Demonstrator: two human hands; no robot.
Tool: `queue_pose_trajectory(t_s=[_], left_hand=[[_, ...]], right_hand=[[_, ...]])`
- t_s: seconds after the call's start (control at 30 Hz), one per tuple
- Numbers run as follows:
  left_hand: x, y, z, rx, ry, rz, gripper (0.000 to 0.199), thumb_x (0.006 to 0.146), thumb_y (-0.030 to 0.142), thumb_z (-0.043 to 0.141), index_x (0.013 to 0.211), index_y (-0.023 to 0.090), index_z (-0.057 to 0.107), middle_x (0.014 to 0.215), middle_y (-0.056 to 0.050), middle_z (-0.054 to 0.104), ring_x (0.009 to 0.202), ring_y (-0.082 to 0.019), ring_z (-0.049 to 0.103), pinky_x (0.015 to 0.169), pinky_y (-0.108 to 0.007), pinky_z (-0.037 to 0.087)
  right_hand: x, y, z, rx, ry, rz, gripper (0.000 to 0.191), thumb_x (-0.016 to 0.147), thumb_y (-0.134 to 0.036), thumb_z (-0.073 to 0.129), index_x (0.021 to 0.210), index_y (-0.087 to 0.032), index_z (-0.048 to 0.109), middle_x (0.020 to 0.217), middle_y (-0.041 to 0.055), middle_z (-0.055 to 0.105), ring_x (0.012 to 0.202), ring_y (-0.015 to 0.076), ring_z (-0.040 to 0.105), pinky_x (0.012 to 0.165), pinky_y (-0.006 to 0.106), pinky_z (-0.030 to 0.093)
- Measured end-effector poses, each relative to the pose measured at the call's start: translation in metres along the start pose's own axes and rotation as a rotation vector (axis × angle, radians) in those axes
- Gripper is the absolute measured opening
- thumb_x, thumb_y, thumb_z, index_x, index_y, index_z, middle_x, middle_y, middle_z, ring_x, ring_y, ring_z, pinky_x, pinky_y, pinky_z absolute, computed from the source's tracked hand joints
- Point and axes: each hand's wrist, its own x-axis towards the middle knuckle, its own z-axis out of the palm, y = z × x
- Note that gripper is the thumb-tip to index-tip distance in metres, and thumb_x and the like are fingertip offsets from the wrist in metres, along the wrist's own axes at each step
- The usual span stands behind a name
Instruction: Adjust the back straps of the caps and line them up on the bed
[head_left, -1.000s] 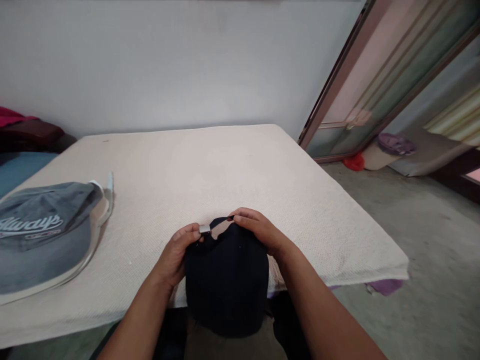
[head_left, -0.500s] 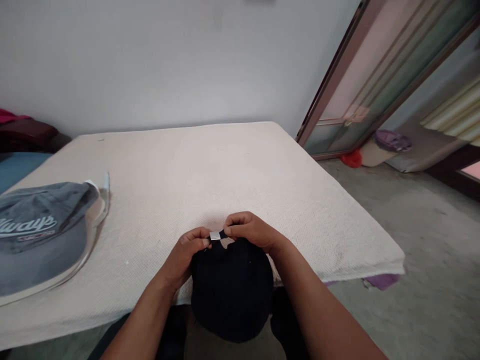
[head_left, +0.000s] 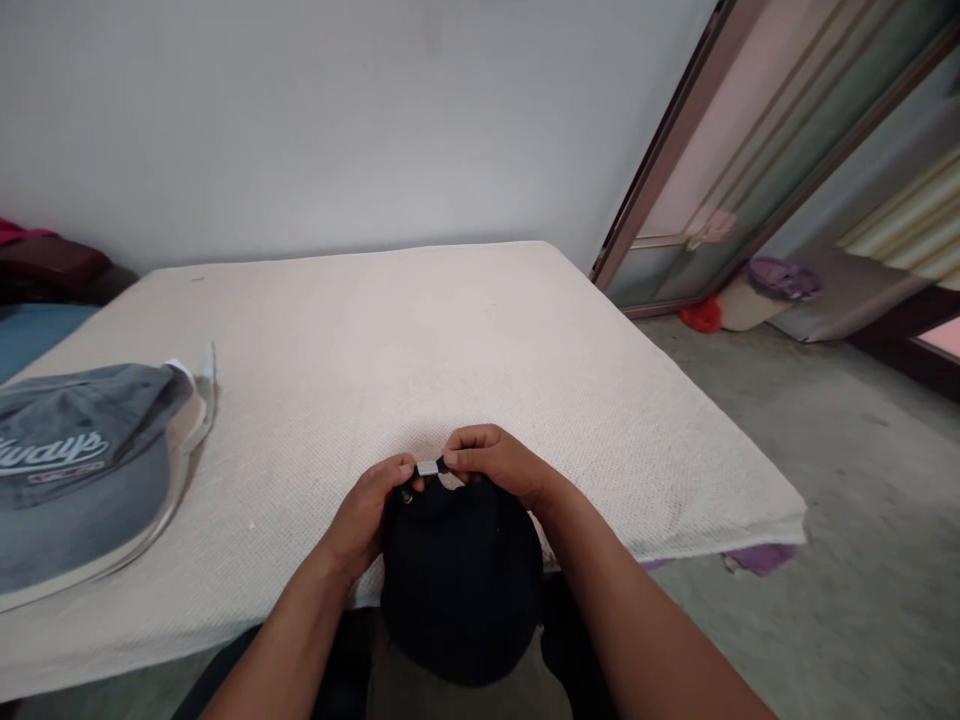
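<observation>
A black cap (head_left: 461, 580) hangs over the near table edge, between my forearms, its back strap toward the wall. On the strap is a small silver buckle (head_left: 427, 467). My left hand (head_left: 373, 503) pinches the strap just left of the buckle, thumb and fingers pressed together. To the buckle's right, my right hand (head_left: 495, 462) grips the strap between thumb and fingers. Below the strap, a small gap in the cap's back shows the cloth behind.
A grey cap with white lettering (head_left: 90, 490) lies at the left on the white-covered table (head_left: 375, 330). Beyond the table is a wall. On the floor at the right stand a bin with a purple liner (head_left: 780, 280) and a red bag (head_left: 701, 315).
The buckle has tilted and shows a narrower face. A small round metal piece now shows beside my left fingers. Both hands have hardly moved.
</observation>
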Motion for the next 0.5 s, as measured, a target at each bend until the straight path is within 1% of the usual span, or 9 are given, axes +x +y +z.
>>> queue_pose_trajectory(t_s=[0.23,0.4,0.5], left_hand=[[-0.0014,-0.0004,0.0001,0.040,-0.022,-0.008,0.018,0.078,0.028,0.054,0.064,0.017,0.057,0.057,0.003,0.047,0.054,-0.010,0.038,0.051,-0.022,0.029],[-0.0006,-0.0014,0.0010,0.008,-0.032,-0.023,0.010,0.075,0.022,0.059,0.067,0.017,0.058,0.060,0.002,0.052,0.055,-0.010,0.041,0.054,-0.022,0.031],[-0.0018,-0.0013,0.0013,0.023,-0.025,0.014,0.015,0.078,0.025,0.057,0.066,0.016,0.059,0.063,0.001,0.055,0.058,-0.011,0.045,0.056,-0.022,0.033]], right_hand=[[-0.0005,0.0013,0.0003,0.023,-0.042,0.056,0.015,0.072,-0.025,0.065,0.065,-0.013,0.060,0.055,-0.0034,0.051,0.049,0.0055,0.039,0.049,0.021,0.026],[0.0017,0.0073,0.0005,0.094,-0.014,0.068,0.016,0.074,-0.027,0.063,0.066,-0.014,0.059,0.055,-0.0031,0.053,0.047,0.0057,0.039,0.049,0.021,0.027],[0.0010,0.0067,0.0012,0.058,-0.050,0.079,0.016,0.074,-0.027,0.063,0.065,-0.014,0.059,0.058,-0.0024,0.055,0.049,0.0058,0.040,0.049,0.021,0.028]])
